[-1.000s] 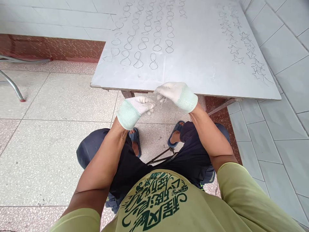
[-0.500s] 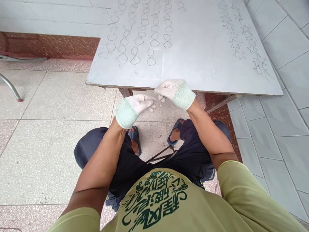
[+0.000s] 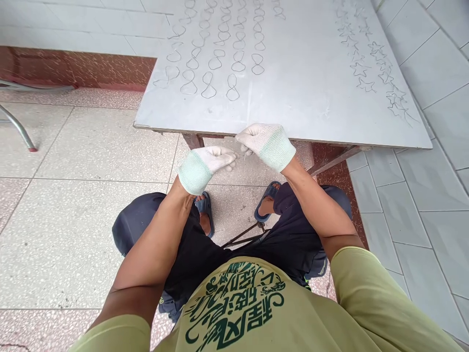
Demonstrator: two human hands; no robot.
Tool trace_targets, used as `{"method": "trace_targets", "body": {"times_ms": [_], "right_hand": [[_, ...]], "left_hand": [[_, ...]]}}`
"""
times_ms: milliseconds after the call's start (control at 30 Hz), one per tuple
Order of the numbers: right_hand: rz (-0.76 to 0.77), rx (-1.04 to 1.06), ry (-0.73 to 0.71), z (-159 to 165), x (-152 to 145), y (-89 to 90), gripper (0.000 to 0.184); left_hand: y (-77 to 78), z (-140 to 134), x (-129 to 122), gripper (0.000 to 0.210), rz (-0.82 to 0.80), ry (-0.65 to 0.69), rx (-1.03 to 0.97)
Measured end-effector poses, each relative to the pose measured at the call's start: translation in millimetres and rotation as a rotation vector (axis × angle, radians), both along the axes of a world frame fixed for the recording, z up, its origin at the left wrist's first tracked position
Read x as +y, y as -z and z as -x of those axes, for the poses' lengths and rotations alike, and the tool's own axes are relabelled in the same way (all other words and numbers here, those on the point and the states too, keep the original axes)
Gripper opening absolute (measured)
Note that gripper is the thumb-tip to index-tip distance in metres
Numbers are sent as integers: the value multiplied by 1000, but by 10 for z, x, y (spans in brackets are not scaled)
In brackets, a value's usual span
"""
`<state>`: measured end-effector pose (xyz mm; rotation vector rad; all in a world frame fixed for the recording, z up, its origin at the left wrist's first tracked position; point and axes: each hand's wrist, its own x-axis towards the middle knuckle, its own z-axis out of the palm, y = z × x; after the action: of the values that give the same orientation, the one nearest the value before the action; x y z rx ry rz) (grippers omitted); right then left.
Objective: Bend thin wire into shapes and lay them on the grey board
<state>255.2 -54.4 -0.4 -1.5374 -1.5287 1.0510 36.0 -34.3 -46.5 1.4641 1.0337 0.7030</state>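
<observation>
Hands in knit white gloves — left hand [image 3: 210,161], right hand [image 3: 262,139] — both pinching thin bent wire [image 3: 244,156].

A pale grey tabletop [image 3: 300,93] is being carried on a reddish-brown frame [image 3: 330,159] over a speckled terrazzo floor [image 3: 73,210]. The wall [image 3: 73,29] at the far left is being covered by white tiles above a marbled red-brown skirting band [image 3: 73,71]. Large grey tiles [image 3: 421,195] are being shown on the right, and a curved metal leg [image 3: 18,129] at the left edge. Everything is being lit evenly by soft daylight.
</observation>
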Motion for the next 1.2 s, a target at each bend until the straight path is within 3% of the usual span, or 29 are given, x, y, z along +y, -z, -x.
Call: {"method": "trace_targets", "body": {"times_ms": [233,433,667,933,1067,1200], "right_hand": [[-46,-246,-200,-46,-1,-167,32],[-65,-207,-330,-27,20,-48,30],[-74,-345,-319,-13,29,-29,37],[-151,-480,-364,124,24,43,44],[-108,-470,-318,146,68,68,46],[-70,-407,-240,100,104,22,44]], "left_hand": [[57,-45,9,31,49,-62,68],[96,-85,-2,31,87,-29,117],[180,-126,74,43,212,-79,33],[220,-88,65,45,249,-114,43],[196,-85,82,49,272,-132,46],[137,-61,68,52,219,-145,-73]]}}
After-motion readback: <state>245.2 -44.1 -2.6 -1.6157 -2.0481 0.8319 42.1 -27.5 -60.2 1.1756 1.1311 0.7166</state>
